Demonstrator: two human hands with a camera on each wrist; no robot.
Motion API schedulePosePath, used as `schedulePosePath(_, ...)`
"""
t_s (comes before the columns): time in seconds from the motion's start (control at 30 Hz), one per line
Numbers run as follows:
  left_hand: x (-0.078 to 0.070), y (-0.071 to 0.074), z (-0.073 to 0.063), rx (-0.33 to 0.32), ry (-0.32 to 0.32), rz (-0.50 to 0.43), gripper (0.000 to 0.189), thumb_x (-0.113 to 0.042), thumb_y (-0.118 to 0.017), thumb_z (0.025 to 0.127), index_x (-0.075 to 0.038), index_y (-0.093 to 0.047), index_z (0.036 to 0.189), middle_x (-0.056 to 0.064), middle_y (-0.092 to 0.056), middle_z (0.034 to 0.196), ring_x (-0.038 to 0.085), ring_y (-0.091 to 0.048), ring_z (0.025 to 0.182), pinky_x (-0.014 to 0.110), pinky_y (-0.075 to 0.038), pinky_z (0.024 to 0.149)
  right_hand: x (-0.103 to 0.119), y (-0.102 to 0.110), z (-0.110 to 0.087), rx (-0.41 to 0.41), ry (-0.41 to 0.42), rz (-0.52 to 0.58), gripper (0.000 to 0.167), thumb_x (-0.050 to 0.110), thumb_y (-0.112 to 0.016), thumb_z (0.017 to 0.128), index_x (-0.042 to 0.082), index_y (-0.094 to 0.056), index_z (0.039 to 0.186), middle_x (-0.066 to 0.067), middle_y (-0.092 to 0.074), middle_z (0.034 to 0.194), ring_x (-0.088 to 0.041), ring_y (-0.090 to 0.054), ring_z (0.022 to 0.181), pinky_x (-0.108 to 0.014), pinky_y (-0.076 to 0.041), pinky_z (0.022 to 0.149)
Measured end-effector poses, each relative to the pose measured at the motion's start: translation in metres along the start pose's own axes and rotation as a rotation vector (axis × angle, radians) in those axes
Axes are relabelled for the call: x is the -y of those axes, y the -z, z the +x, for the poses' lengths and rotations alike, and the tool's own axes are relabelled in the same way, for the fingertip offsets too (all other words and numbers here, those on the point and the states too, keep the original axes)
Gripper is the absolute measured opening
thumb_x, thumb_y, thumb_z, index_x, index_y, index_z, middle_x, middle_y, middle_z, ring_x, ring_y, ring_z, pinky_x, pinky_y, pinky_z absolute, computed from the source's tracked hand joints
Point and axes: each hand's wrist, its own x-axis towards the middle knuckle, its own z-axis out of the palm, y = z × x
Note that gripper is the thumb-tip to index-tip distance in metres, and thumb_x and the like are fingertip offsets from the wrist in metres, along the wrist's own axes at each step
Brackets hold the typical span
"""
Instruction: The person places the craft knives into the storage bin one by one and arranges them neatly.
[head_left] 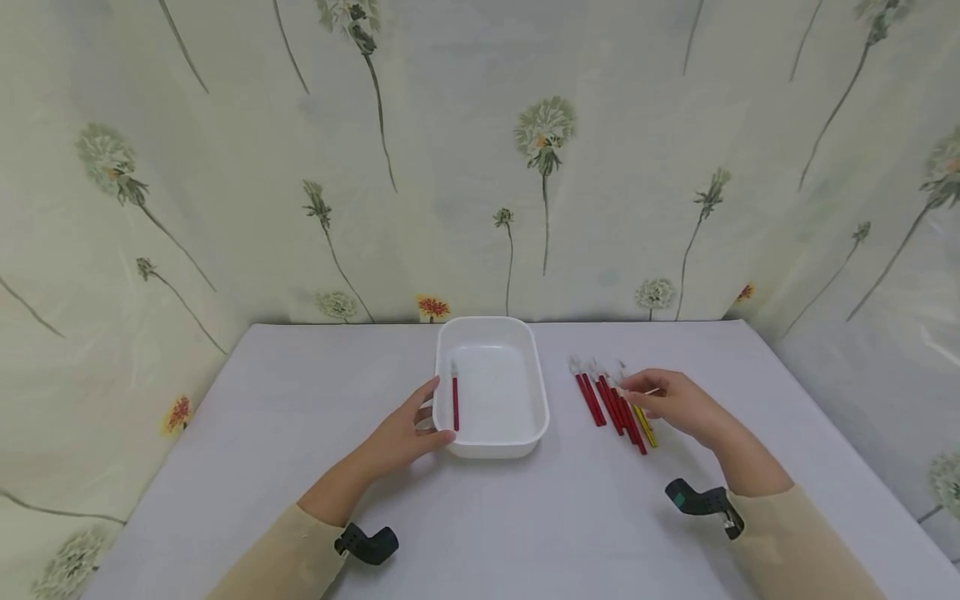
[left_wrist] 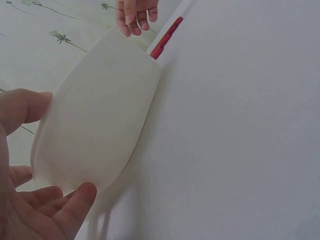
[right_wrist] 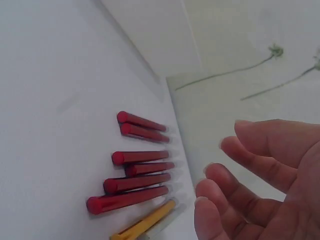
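Observation:
A white plastic tray (head_left: 495, 448) stands in the middle of the table in the head view, and one red pen (head_left: 455, 404) with a clear cap lies along its left side. My left hand (head_left: 408, 429) holds the tray by its left wall, thumb by the front corner, fingers at the rim. Over the right end of a row of several red pens (head_left: 588, 400) hovers my right hand (head_left: 675, 404), fingers loosely bent with nothing between them. Beside the red ones lies a yellow pen (head_left: 645, 427), nearest that hand and partly hidden by it.
The white table (head_left: 525, 533) ends at a back edge against a cloth (head_left: 450, 167) printed with dandelions. The row of pens lies a short way right of the tray, with their clear caps toward the back. A dark camera mount sits on each sleeve.

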Motion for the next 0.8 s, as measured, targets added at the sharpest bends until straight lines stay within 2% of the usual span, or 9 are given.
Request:
schedulePosePath(0.33,-0.001,0.0,0.0,-0.003,0.004,0.006,0.092,-0.033,-0.078,0.088,-0.022,-0.022,0.161,0.008,-0.029,0.162,0.034,-0.046,0.138,0.048,-0.051,0.099,-0.019,0.001,0.004,-0.018,-0.052,-0.005,0.036,0.023,-0.063,0.1,-0.001,-0.062,0.126,-0.019,-0.063,0.119,-0.03,-0.059,0.103,-0.037,-0.058,0.083)
schedulePosePath(0.6,-0.001,0.0,0.0,-0.001,0.008,0.012,0.091,-0.033,-0.077,0.088,-0.023,-0.022,0.16,0.007,-0.03,0.162,0.034,-0.047,0.137,0.048,-0.051,0.1,-0.036,-0.001,0.013,-0.028,-0.118,-0.005,0.036,0.022,-0.061,0.1,-0.003,-0.061,0.127,-0.018,-0.063,0.111,-0.027,-0.057,0.092,-0.033,-0.053,0.075)
schedulePosePath(0.8,-0.002,0.001,0.0,0.001,0.021,0.0,0.092,-0.033,-0.078,0.088,-0.023,-0.022,0.161,0.007,-0.03,0.162,0.034,-0.048,0.137,0.047,-0.049,0.102,-0.046,-0.004,0.024,-0.039,-0.164,-0.008,0.037,0.024,-0.06,0.101,-0.001,-0.06,0.129,-0.02,-0.061,0.115,-0.026,-0.056,0.092,-0.031,-0.052,0.074)
